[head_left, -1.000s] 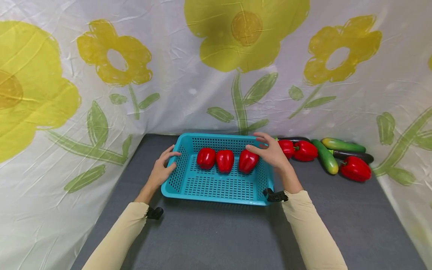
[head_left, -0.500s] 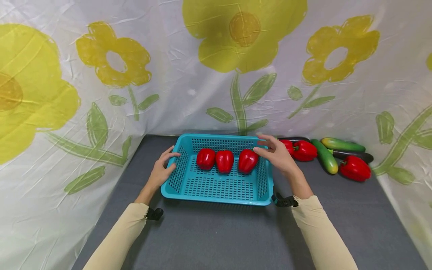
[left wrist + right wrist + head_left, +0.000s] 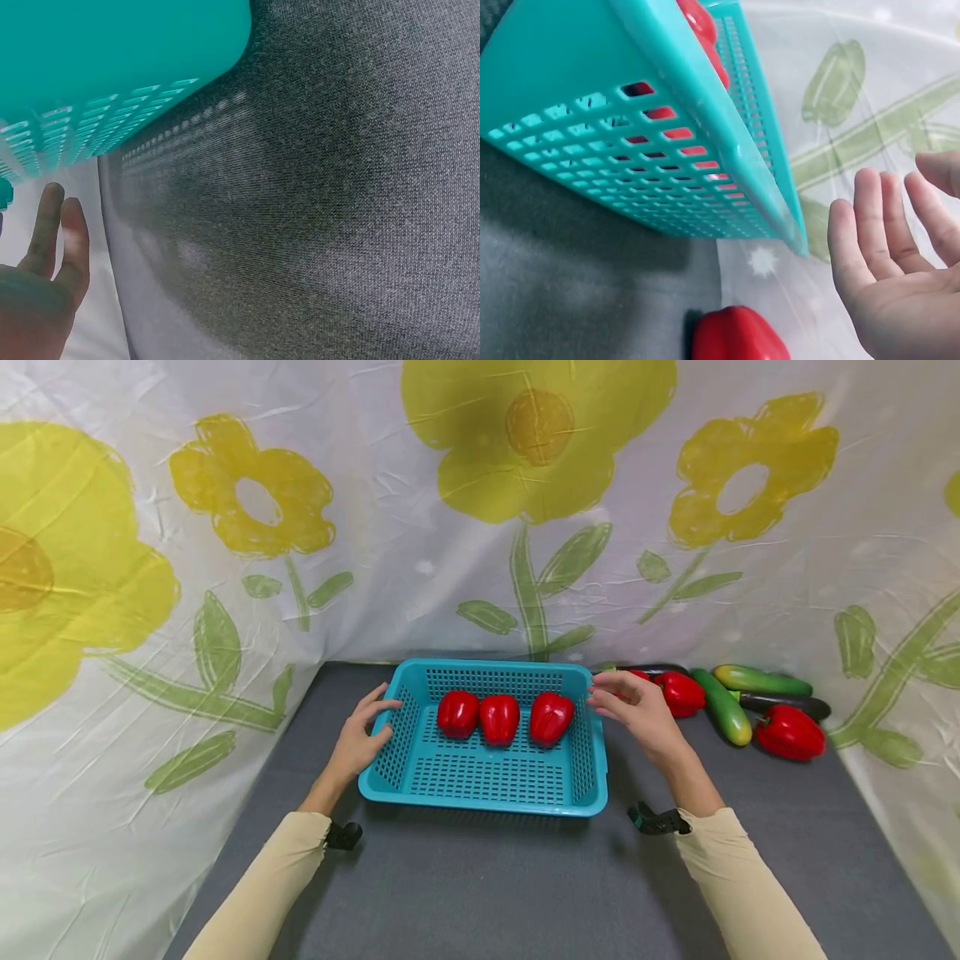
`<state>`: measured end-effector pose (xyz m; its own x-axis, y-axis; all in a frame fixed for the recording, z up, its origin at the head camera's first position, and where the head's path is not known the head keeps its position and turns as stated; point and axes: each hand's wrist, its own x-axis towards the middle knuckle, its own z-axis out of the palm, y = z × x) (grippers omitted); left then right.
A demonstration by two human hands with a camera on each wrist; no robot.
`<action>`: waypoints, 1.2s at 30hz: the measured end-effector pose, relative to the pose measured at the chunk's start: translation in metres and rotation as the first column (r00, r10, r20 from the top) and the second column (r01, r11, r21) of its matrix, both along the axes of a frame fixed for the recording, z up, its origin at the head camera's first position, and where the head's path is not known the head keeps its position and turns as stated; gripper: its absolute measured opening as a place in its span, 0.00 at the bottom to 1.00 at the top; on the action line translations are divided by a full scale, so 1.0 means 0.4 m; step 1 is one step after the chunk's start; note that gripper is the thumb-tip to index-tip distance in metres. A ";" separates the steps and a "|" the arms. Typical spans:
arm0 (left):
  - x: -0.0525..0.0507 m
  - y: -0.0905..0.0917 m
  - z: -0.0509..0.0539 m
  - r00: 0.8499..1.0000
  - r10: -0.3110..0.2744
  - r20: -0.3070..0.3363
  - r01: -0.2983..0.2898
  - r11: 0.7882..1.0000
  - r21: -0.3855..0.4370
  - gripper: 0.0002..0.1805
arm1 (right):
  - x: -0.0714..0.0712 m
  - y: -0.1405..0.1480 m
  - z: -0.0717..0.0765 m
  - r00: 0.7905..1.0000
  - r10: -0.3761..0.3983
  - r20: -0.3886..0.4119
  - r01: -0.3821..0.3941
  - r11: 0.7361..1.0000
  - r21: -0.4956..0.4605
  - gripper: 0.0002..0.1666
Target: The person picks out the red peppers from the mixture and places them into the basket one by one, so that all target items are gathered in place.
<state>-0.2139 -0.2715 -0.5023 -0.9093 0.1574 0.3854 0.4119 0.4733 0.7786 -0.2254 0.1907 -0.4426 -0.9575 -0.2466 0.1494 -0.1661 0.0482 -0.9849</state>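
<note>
Right hand [image 3: 643, 712] — blue basket [image 3: 480, 804] just to its left.

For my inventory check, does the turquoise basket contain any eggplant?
No, the basket holds only three red bell peppers; the eggplants lie outside it.

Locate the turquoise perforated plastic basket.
Head view, below centre: the turquoise perforated plastic basket sits on the dark grey tabletop, between the left hand and the right hand.

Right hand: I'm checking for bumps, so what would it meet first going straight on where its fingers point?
The right hand would probably meet the turquoise perforated basket at its right rim; height is unclear.
</note>
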 end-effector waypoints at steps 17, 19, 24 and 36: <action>0.027 0.027 0.054 1.000 -0.007 0.017 0.007 1.000 -0.002 0.21 | 0.033 0.072 -0.007 0.999 0.004 0.032 -0.002 0.998 -0.067 0.16; 0.040 0.035 0.075 1.000 -0.015 0.016 0.015 1.000 0.000 0.21 | 0.037 0.080 -0.009 0.999 -0.003 0.040 0.005 0.998 -0.056 0.16; 0.039 0.033 0.073 1.000 -0.023 0.011 0.023 1.000 0.014 0.21 | 0.048 0.100 -0.016 0.999 -0.009 0.051 0.011 0.999 -0.033 0.17; 0.034 0.031 0.065 1.000 -0.015 0.025 0.014 0.999 0.032 0.21 | 0.074 0.171 -0.034 0.997 -0.029 0.065 0.029 1.000 -0.008 0.18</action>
